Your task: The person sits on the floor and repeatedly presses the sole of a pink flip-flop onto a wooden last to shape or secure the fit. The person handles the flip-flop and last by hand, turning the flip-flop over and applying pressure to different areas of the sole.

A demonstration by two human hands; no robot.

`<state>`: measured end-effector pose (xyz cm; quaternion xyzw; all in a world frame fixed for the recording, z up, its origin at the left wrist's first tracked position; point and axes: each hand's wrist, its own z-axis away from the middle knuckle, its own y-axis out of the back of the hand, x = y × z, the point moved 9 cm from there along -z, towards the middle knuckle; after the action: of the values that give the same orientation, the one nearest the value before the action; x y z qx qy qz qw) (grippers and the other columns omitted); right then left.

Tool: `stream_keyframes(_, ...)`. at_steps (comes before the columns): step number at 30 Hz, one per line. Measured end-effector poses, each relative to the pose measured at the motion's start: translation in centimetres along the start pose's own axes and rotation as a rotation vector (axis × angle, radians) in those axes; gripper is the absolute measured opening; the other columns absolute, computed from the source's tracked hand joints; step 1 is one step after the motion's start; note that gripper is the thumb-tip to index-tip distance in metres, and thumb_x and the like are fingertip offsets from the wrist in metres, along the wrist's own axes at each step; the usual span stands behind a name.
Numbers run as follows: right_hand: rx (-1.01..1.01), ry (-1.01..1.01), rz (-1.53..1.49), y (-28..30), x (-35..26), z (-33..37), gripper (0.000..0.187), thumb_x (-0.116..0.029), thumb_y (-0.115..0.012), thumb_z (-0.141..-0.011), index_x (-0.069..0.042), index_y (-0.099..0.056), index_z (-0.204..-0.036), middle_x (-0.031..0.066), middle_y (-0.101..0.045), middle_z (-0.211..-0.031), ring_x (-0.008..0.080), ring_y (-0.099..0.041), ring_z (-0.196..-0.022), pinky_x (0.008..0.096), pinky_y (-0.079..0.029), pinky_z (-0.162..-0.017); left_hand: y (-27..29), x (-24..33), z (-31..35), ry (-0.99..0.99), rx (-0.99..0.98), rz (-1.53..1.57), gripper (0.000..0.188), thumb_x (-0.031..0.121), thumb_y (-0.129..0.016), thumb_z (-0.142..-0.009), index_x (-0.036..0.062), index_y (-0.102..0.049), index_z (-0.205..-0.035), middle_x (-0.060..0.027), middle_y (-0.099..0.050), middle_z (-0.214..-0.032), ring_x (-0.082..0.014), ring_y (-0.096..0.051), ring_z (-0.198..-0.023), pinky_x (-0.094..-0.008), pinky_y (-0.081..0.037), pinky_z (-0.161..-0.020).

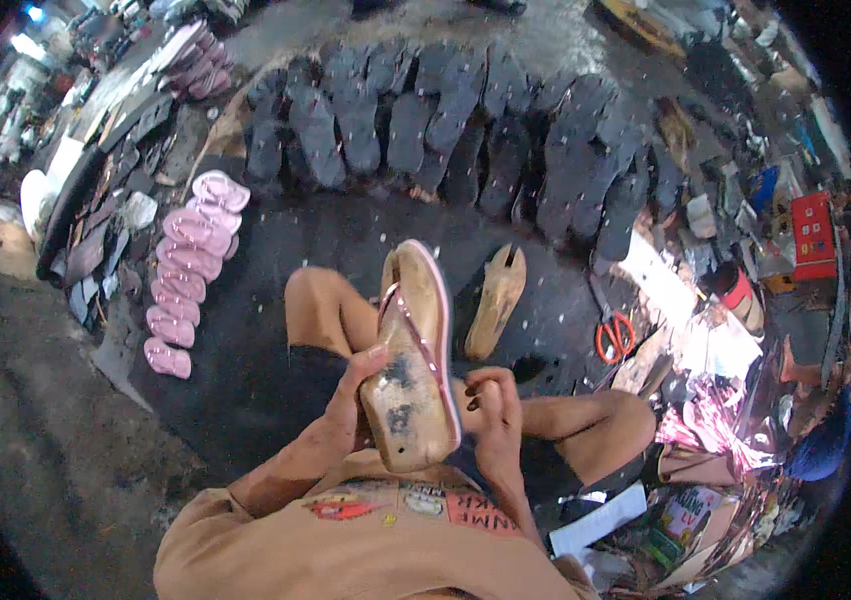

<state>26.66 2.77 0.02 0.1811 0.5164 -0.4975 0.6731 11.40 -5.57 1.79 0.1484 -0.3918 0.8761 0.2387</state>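
Left hand [354, 400] grips the near end of a wooden shoe last [414, 350] with a pink sandal strap [408, 320] stretched over it, held upright above the person's lap. Right hand [491, 405] curls closed against the last's right edge. Further right, a second wooden last [496, 300] lies on the dark floor [346, 235], with orange-handled scissors [614, 335] beyond it.
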Motion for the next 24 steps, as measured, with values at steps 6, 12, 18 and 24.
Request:
stream_keyframes(6,-0.211,-0.191,0.052,-0.8,1.9,3.7,0.043,-0.035,-0.047,-0.118,-0.003,-0.071,-0.103,-0.0006,-0.066,-0.087,0.0065,-0.056,-0.08,0.0258,-0.046,-0.07,-0.8,-1.2,4.7,0.107,0.01,0.016,0.08,0.064,-0.064,-0.097,0.0042,-0.052,-0.15,-0.0159,-0.064,-0.141,-0.024,-0.065,-0.125,-0.0426,-0.052,-0.111)
stream_keyframes(12,-0.205,-0.399,-0.11,0.1,3.8,5.8,0.037,-0.039,-0.059,-0.11,-0.01,-0.062,-0.088,-0.003,-0.06,-0.079,0.0089,-0.051,-0.068,0.027,-0.04,-0.061,-0.5,-2.8,2.4,0.03,-0.276,0.268,0.089,0.053,-0.072,-0.09,0.0047,-0.042,-0.158,-0.0192,-0.062,-0.143,-0.03,-0.067,-0.12,-0.0449,-0.053,-0.108)
stream_keyframes(18,-0.095,-0.529,-0.385,0.7,10.6,2.2,0.029,-0.036,-0.061,-0.11,-0.01,-0.067,-0.099,-0.0012,-0.063,-0.084,0.0113,-0.057,-0.071,0.027,-0.046,-0.061,-7.7,2.9,2.8,-0.429,-0.423,-0.42,0.112,0.035,-0.092,-0.07,0.0037,-0.032,-0.159,-0.0146,-0.05,-0.146,-0.0236,-0.049,-0.139,-0.039,-0.042,-0.114)
stream_keyframes(24,0.103,-0.206,-0.238,0.7,5.3,-1.7,0.066,-0.024,-0.076,-0.099,-0.006,-0.04,-0.152,0.009,-0.061,-0.129,0.0239,-0.063,-0.118,0.042,-0.052,-0.099,-4.3,3.4,-4.3,-0.385,-0.04,-0.453,0.104,0.039,-0.088,-0.079,-0.0013,-0.031,-0.155,-0.0165,-0.048,-0.143,-0.027,-0.045,-0.141,-0.0406,-0.039,-0.118)
